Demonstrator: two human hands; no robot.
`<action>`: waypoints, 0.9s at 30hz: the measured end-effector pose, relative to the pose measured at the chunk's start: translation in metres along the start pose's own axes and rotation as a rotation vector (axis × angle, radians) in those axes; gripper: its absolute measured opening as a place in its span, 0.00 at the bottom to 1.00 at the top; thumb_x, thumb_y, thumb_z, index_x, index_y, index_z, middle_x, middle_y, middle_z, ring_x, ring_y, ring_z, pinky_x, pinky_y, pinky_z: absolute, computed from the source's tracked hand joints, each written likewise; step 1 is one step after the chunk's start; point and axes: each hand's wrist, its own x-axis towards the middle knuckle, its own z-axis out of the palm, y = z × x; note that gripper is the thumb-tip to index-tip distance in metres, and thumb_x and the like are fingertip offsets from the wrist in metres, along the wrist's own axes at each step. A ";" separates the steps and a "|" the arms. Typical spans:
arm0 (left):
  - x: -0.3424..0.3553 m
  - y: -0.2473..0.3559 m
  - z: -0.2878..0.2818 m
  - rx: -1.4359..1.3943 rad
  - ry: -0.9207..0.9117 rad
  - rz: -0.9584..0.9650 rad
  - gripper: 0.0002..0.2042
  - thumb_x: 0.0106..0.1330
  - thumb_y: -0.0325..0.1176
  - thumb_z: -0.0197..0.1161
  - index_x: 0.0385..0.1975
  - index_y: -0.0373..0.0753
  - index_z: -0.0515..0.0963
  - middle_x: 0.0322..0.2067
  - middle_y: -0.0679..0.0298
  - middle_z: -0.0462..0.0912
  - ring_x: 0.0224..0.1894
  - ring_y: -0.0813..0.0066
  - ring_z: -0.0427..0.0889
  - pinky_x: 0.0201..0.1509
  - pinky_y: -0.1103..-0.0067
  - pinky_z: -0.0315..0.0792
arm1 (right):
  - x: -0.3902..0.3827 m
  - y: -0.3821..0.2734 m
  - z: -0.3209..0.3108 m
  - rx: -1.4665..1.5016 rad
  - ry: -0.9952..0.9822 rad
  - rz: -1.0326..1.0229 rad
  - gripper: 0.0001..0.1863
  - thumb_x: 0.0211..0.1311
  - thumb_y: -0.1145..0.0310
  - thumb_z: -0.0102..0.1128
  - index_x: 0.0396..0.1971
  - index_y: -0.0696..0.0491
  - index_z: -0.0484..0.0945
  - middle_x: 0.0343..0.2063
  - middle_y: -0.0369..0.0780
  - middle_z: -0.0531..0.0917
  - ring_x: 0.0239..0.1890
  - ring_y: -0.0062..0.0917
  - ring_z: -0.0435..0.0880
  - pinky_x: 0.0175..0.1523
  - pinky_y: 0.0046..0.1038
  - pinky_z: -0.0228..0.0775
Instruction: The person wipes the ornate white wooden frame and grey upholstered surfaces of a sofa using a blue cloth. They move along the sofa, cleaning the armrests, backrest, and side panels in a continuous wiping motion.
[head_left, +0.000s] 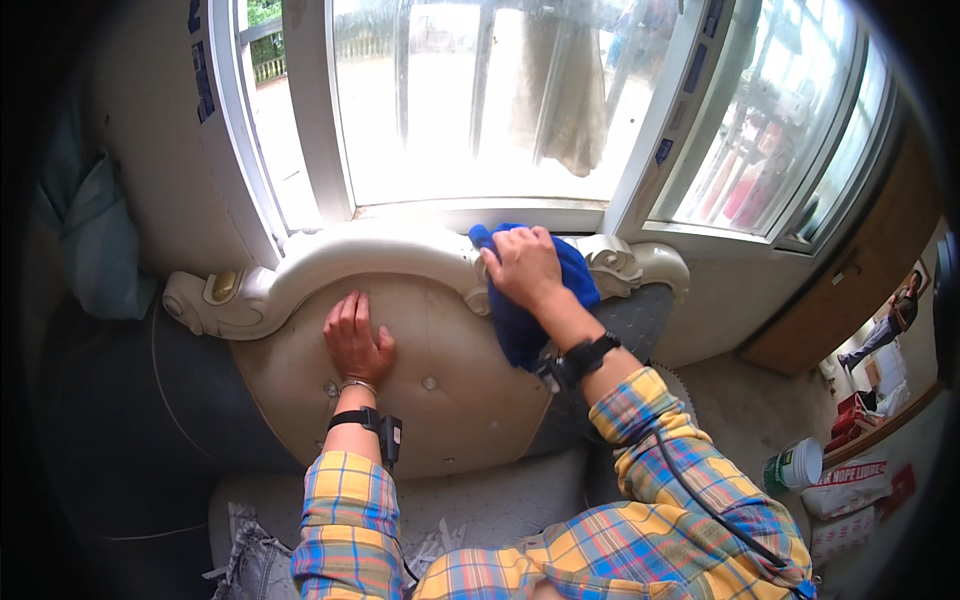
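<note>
Before me stands a padded headboard or sofa back with a tan buttoned panel [465,345] and a cream carved top rail [385,248]. My left hand [357,340] lies flat on the tan panel just below the rail, fingers stretched out and holding nothing. A blue cloth [517,335] is bunched under my right hand [525,268], whose fingers are bent over it against the scrolled part of the rail. The cloth's lower end hangs down over the panel. Part of the carving lies hidden behind cloth and hand.
A window with a white frame [480,212] rises right behind the rail. At left hangs a pale blue-grey curtain [105,240]. To the right are a wooden door [850,270], a white bucket [797,465], red-and-white bags [845,490] and, farther off, another person [893,315].
</note>
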 end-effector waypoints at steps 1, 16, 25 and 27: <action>-0.002 0.002 -0.002 0.003 0.021 0.026 0.29 0.49 0.37 0.54 0.56 0.39 0.67 0.55 0.57 0.68 0.57 0.58 0.66 0.62 0.63 0.59 | -0.008 -0.006 -0.002 -0.070 -0.054 -0.028 0.13 0.56 0.57 0.56 0.24 0.52 0.77 0.27 0.40 0.80 0.36 0.31 0.78 0.48 0.36 0.64; -0.002 -0.002 0.004 0.039 0.036 0.038 0.29 0.47 0.37 0.56 0.54 0.38 0.68 0.54 0.56 0.69 0.57 0.57 0.66 0.61 0.62 0.61 | -0.104 -0.053 -0.010 0.257 0.004 0.044 0.09 0.48 0.71 0.60 0.31 0.56 0.77 0.27 0.43 0.80 0.31 0.37 0.79 0.38 0.35 0.70; -0.014 -0.005 0.009 -0.147 -0.086 -0.249 0.28 0.58 0.46 0.54 0.58 0.40 0.65 0.59 0.56 0.65 0.62 0.56 0.63 0.65 0.63 0.57 | 0.025 -0.099 -0.030 0.775 0.397 -0.264 0.18 0.48 0.68 0.66 0.41 0.53 0.76 0.40 0.41 0.80 0.41 0.37 0.79 0.47 0.36 0.70; -0.024 -0.001 0.014 0.074 -0.320 -0.233 0.29 0.68 0.53 0.46 0.61 0.40 0.63 0.64 0.54 0.62 0.66 0.57 0.60 0.69 0.62 0.54 | 0.034 -0.126 -0.011 0.724 0.182 -0.418 0.22 0.47 0.64 0.67 0.45 0.52 0.74 0.46 0.40 0.76 0.48 0.36 0.75 0.54 0.37 0.65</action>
